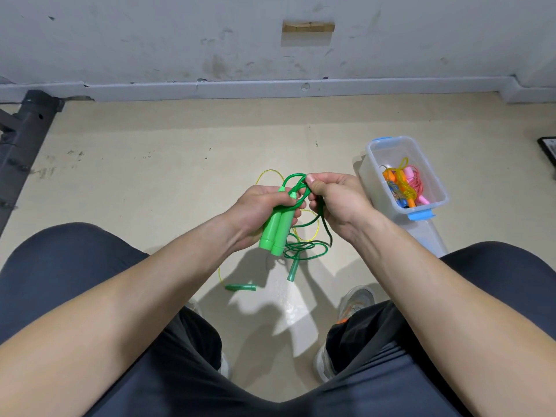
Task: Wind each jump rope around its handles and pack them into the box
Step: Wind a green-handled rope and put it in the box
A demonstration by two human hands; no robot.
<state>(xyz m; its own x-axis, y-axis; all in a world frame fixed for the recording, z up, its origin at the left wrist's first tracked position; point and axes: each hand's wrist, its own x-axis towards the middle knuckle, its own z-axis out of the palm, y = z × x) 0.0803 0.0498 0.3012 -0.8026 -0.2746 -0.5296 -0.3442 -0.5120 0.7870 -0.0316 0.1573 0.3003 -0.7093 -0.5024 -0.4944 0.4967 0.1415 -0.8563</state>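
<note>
Between your knees, just above the floor, your left hand point(258, 206) grips the two bright green plastic handles point(278, 233) side by side, fingers curled round them. Your right hand point(334, 203) pinches a loop of the dark green plastic cord point(292, 177) beside their tops. The cord looks light, limp and rather slick (it will likely spring loose), so hold it taut, close to the handles. The clear plastic box with blue latches point(388, 152) sits to your right.
</note>
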